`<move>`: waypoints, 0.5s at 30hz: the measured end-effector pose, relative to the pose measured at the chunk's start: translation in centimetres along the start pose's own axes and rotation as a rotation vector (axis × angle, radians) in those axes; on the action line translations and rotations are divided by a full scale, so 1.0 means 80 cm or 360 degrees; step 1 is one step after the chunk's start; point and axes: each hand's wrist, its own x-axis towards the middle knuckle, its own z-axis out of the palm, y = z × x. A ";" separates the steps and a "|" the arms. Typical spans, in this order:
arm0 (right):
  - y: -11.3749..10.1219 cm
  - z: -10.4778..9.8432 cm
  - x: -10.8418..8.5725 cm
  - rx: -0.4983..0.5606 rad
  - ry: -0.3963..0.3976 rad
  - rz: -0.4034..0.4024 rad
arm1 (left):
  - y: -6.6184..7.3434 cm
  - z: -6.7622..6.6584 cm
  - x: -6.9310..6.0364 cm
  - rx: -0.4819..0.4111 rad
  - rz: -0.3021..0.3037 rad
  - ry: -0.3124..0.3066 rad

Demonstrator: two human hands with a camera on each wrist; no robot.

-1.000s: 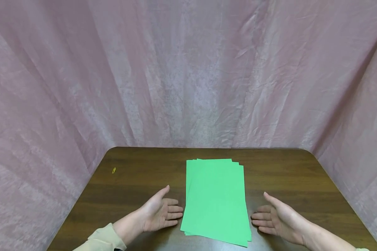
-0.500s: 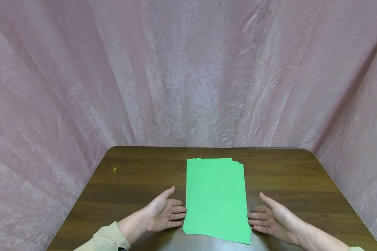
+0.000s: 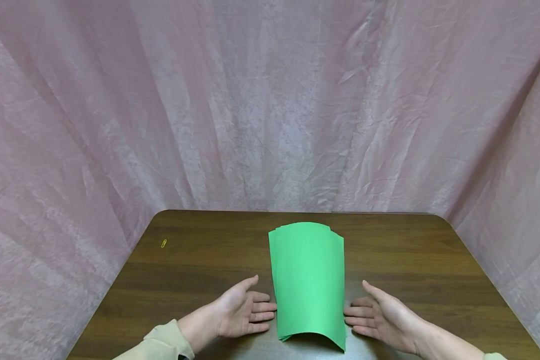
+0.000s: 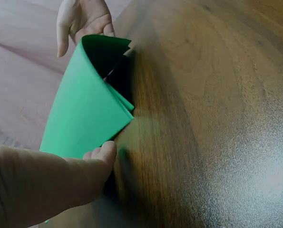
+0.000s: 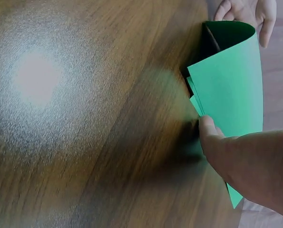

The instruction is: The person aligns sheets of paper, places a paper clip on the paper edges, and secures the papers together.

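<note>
Several green sheets of paper (image 3: 310, 280), loosely stacked with uneven edges, bow upward in an arch on the wooden table. Against their left long edge the left hand (image 3: 243, 311) presses with straight fingers, palm facing inward and thumb up. On the opposite edge the right hand (image 3: 382, 317) mirrors it, fingertips touching the paper. Both wrist views show the raised arch of the sheets (image 4: 79, 104) (image 5: 231, 85), with a dark hollow beneath it. Neither hand grips the paper.
A small yellow paper clip (image 3: 164, 243) lies at the table's far left. The brown wooden table (image 3: 405, 250) has rounded back corners, and pink curtains (image 3: 270, 100) hang behind it and at both sides. Light glares off the tabletop in the wrist views.
Both hands have moved inward, the left one rightward and the right one leftward. Between them the sheets, flat before, have bowed up and look narrower.
</note>
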 end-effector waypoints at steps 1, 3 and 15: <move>0.001 0.001 0.001 0.0000 0.0001 -0.0002 | -0.001 0.000 0.001 -0.0003 -0.0001 0.0011; 0.001 0.002 0.001 -0.0005 0.0006 -0.0007 | -0.001 0.002 0.003 -0.0004 -0.0003 0.0025; 0.002 0.008 0.006 0.0003 0.0007 -0.0020 | -0.005 0.008 0.008 0.0025 -0.0004 0.0090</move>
